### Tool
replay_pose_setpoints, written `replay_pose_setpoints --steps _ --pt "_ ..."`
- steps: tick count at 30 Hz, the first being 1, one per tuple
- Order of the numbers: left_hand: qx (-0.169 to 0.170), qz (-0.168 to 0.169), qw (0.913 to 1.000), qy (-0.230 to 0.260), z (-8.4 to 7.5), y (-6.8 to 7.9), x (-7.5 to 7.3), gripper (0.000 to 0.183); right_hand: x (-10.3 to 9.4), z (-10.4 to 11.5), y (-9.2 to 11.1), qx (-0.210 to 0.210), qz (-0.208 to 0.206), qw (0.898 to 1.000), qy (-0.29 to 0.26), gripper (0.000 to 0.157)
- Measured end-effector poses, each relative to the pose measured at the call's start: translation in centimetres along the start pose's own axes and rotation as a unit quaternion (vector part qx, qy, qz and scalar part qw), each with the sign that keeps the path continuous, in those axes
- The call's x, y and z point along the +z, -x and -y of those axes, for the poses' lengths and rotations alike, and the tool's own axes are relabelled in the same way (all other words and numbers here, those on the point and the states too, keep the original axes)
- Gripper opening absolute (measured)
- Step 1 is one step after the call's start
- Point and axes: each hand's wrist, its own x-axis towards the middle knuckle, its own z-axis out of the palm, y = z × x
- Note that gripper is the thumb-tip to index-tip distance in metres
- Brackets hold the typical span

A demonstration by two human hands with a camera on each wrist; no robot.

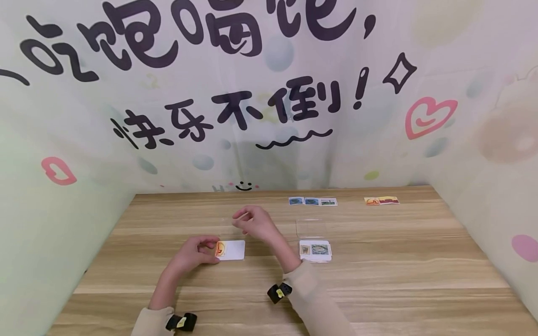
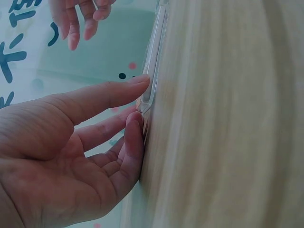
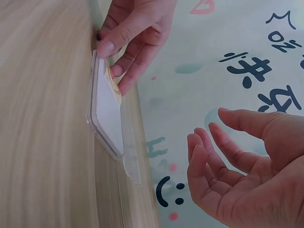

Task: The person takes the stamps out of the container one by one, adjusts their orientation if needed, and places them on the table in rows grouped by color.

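Note:
My left hand (image 1: 195, 254) holds the left end of a clear plastic case (image 3: 105, 137) lying on the table, its thumb at the near corner and its fingers at the far one. Inside lies a white card (image 1: 235, 250) with an orange stamp (image 1: 221, 248) at its left end, beside the fingertips. Just behind the case is a thin transparent lid (image 1: 226, 226). Above the lid, my right hand (image 1: 256, 225) hangs with loosely bent fingers and nothing in them, apart from the case in the right wrist view.
To the right sits a second case (image 1: 315, 258) with two stamps on its white card, a transparent lid (image 1: 311, 228) behind it. Toward the back edge lie three bluish and green stamps (image 1: 312, 201) in a row and a pair of orange and purple stamps (image 1: 381, 200). Printed cloth walls (image 1: 277, 163) enclose the table.

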Motion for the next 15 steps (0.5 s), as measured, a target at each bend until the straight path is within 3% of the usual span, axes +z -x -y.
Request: replay_pose_setpoints --steps 15 --pt "-0.001 0.003 1.0 0.001 0.0 0.1 0.0 0.057 1.5 -0.7 -0.1 0.008 0.022 1.0 0.002 0.014"
